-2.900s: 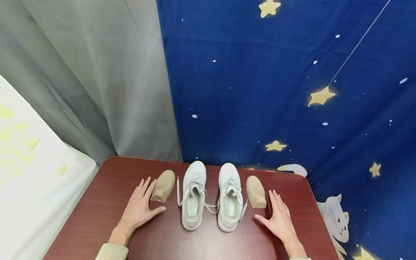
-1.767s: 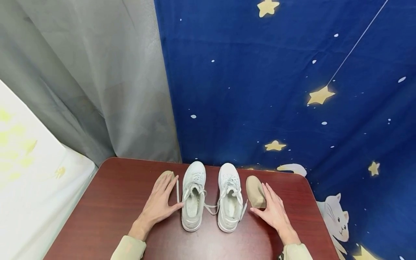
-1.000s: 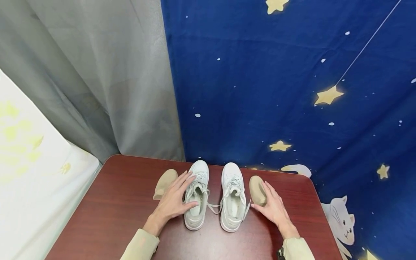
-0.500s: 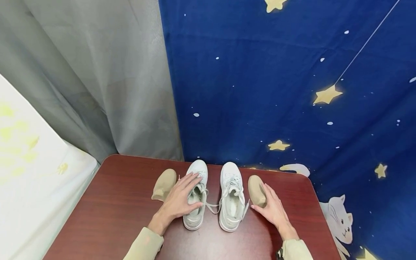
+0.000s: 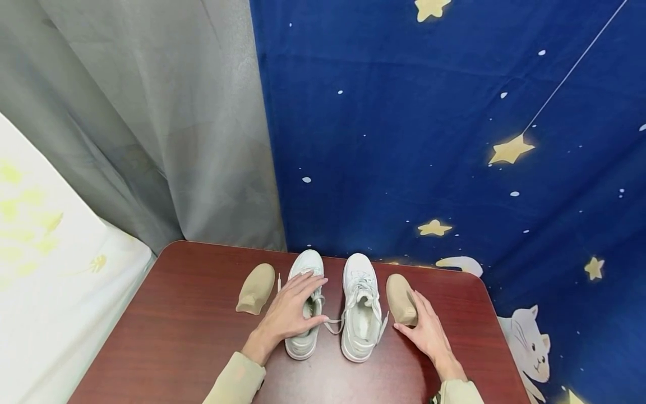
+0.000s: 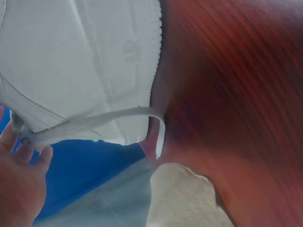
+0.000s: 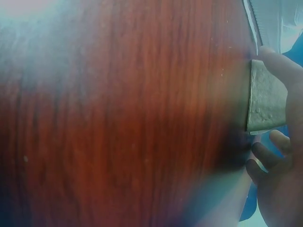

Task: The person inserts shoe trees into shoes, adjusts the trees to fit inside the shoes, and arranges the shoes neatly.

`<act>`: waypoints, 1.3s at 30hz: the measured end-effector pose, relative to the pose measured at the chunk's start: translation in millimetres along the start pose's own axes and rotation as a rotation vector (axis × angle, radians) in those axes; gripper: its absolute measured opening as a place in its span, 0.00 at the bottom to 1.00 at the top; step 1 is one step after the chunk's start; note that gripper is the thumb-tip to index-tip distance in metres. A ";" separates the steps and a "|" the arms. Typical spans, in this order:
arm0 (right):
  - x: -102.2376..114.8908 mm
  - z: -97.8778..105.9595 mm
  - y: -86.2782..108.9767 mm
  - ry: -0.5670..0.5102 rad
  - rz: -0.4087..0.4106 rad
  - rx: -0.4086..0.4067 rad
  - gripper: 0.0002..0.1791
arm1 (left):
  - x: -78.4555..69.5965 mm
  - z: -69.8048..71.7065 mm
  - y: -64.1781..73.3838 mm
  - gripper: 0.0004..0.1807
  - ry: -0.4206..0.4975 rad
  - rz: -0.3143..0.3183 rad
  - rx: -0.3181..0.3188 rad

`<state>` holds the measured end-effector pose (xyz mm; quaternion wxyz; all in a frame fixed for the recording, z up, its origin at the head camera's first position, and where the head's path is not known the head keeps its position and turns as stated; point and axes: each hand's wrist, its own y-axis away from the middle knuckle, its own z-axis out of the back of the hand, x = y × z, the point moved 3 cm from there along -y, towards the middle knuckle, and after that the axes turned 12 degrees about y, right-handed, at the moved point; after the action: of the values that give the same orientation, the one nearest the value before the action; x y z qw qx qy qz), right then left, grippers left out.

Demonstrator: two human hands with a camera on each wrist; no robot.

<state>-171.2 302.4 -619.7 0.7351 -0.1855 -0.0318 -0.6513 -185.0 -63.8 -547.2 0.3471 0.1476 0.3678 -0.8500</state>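
Two white lace-up sneakers stand side by side on the table. My left hand (image 5: 291, 311) is over the left sneaker (image 5: 305, 261), fingers spread across its laces and opening; whether it touches is unclear. In the left wrist view its fingertips are beside a loose shoelace (image 6: 113, 115). The right sneaker (image 5: 357, 342) stands untouched, its lace hanging loose. My right hand (image 5: 428, 331) is spread at the lower right edge of a tan toe-shaped shoe insert (image 5: 400, 297), with the thumb near its bottom end. A matching insert (image 5: 256, 286) lies left of the left sneaker.
The dark red wooden table (image 5: 166, 325) has rounded far corners. Behind it hang a grey curtain (image 5: 222, 168) and a blue curtain with stars (image 5: 378, 140). White cloth (image 5: 60, 269) borders the table's left side.
My left hand has moved rightward from the left insert to over the left sneaker. My right hand came leftward to the right insert, then stayed about there. Shoes and inserts kept their places.
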 end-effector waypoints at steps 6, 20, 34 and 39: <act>1.7 1.3 0.8 -0.014 -0.002 -0.007 0.51 | -6.0 -5.6 -4.0 0.44 0.001 -0.013 0.009; 5.3 2.8 -0.7 -0.022 0.006 -0.068 0.42 | -18.3 -13.4 -16.0 0.38 -0.102 -0.062 0.052; 12.8 5.1 3.6 -0.007 -0.004 -0.094 0.40 | -33.6 -16.4 -21.3 0.36 -0.017 -0.084 0.083; 14.9 6.9 4.4 -0.003 -0.018 -0.103 0.40 | -39.1 -20.7 -24.1 0.38 0.037 0.017 0.152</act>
<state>-163.4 290.9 -610.0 0.7185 -0.2240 -0.0009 -0.6584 -174.0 -18.2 -529.1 0.3354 0.1922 0.3070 -0.8697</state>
